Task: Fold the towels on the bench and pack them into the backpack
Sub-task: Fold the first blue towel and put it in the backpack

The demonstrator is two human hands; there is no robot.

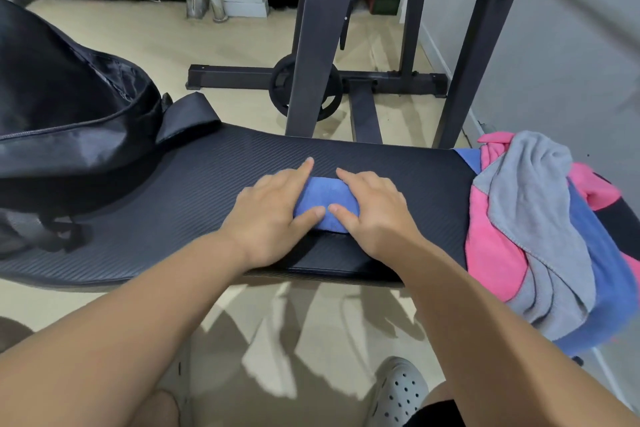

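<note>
- A grey perforated clog [398, 392] stands on the pale floor [114, 302] at the bottom of the view, just below the bench edge.
- Both forearms reach forward over the black ribbed bench pad [180, 198].
- The left hand [273, 215] lies flat on the left side of a small folded blue towel [323, 199], fingers slightly spread, thumb pressing on its near edge.
- The right hand [372, 206] presses on the right side likewise, thumb tip close to the left thumb.
- To the right, a loose heap of unfolded towels [540, 236], grey, pink and blue, hangs over the bench end.
- At the left a black backpack [69, 121] sits on the bench, its top unzipped.
- Beyond, a dark metal rack frame [311, 45] rises from the floor with a weight plate [304, 90] at its foot.
</note>
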